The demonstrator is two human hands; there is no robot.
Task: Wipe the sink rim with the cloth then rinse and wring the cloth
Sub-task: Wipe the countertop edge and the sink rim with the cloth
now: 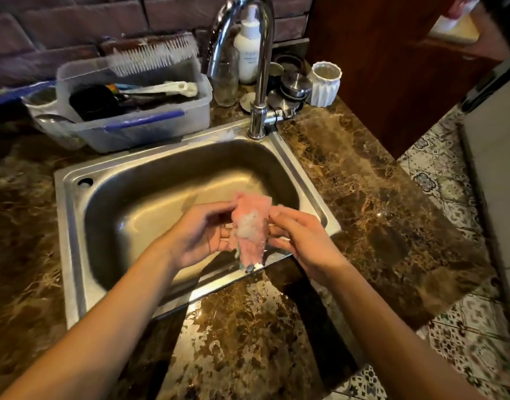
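Observation:
A pink cloth (252,229) with white suds on it hangs between both hands, over the near right part of the steel sink (75,226). My left hand (202,235) grips its left side. My right hand (303,238) pinches its right edge. The cloth's lower tip dangles just above the sink's front rim (219,284), where a small dab of foam lies. The chrome faucet (259,82) rises at the sink's far right corner, and I see no water running from it.
A clear plastic tub (150,122) with utensils and a brush stands behind the sink. A glass bottle (226,79), a white soap bottle (249,47), metal lids and a white ribbed cup (326,83) crowd the faucet. Brown marble counter (363,183) surrounds the sink; patterned floor lies right.

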